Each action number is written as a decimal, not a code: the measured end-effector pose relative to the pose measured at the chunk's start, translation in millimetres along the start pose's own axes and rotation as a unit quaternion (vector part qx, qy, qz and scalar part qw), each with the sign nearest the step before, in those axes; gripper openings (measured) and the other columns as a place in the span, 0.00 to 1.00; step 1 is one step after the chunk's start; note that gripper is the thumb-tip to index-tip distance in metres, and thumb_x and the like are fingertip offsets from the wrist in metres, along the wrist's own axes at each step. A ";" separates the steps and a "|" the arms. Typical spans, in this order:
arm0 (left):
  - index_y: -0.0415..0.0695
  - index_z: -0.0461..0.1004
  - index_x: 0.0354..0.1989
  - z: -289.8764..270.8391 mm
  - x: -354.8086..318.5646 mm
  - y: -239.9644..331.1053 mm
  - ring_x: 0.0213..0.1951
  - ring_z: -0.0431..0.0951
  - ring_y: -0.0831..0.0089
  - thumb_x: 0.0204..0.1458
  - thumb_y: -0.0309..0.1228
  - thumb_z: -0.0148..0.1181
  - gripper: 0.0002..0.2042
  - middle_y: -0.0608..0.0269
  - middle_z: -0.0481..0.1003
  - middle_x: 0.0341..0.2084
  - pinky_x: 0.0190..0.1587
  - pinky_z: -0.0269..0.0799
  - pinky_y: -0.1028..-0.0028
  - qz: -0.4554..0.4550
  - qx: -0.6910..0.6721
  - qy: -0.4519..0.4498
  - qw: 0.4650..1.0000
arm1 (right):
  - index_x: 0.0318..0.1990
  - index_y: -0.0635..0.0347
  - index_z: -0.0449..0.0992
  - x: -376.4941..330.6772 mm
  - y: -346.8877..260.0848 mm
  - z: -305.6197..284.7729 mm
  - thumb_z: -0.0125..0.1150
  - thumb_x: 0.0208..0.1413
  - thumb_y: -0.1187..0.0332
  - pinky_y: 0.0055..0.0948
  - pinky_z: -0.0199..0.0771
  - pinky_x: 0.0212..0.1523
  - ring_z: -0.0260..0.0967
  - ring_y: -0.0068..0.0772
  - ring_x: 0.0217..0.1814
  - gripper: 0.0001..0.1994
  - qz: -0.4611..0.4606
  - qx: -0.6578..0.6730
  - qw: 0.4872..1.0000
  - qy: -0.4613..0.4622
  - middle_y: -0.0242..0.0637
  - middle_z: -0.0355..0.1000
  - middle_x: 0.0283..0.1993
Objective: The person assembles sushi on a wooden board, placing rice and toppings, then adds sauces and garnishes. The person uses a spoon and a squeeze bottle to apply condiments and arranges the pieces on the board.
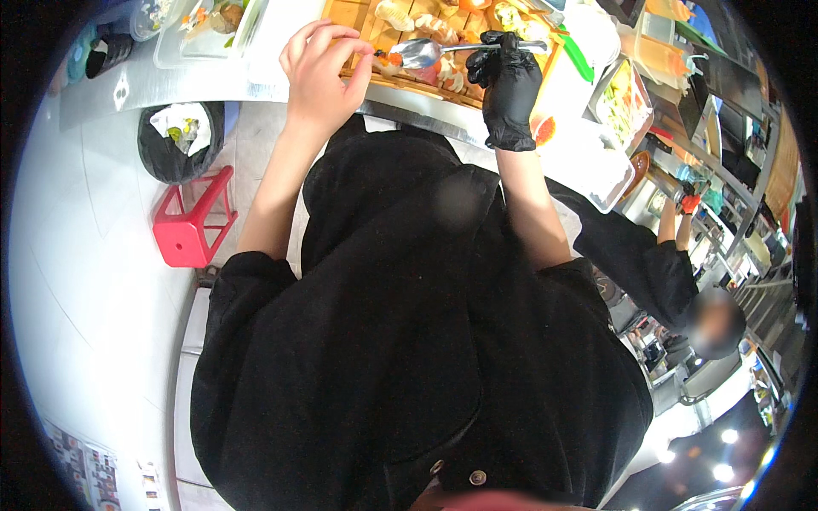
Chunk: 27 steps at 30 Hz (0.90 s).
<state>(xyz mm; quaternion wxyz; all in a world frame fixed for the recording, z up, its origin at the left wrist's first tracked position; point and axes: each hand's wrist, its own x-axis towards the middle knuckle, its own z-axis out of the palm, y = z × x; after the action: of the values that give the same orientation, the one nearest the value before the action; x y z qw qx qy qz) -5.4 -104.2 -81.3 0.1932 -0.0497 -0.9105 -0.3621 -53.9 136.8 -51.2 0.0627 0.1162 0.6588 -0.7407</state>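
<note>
My right hand (509, 83), in a black glove, grips the handle of a metal spoon (423, 52) whose bowl points left over a wooden board (477, 94) with pieces of food. Bare and with fingers curled, my left hand (322, 70) rests at the board's left edge, fingertips close to the spoon's bowl and a small orange bit of food (394, 60). It holds nothing that I can make out. My black garment fills the middle of the view below both arms.
A steel counter edge (170, 85) runs along the top. White trays with food (204, 30) sit at the upper left, another container (626, 102) at the right. A black-lined bin (181, 140) and a red stool (194, 217) stand on the white floor. Another person (673, 264) works at the right.
</note>
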 end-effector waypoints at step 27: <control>0.58 0.80 0.47 41.1 96.4 65.9 0.66 0.57 0.51 0.47 0.36 0.70 0.17 0.59 0.69 0.60 0.66 0.49 0.54 0.104 0.003 -0.068 0.992 | 0.42 0.67 0.75 39.4 -29.7 -47.3 0.50 0.71 0.64 0.23 0.69 0.22 0.72 0.26 0.22 0.13 -0.155 0.101 0.976 0.119 0.38 0.75 0.24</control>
<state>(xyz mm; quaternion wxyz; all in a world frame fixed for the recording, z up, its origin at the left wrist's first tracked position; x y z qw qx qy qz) -91.9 -32.8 -28.9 0.1672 -0.1680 -0.9127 -0.3328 -94.9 189.7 -37.7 -0.1436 0.1056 0.5930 -0.7852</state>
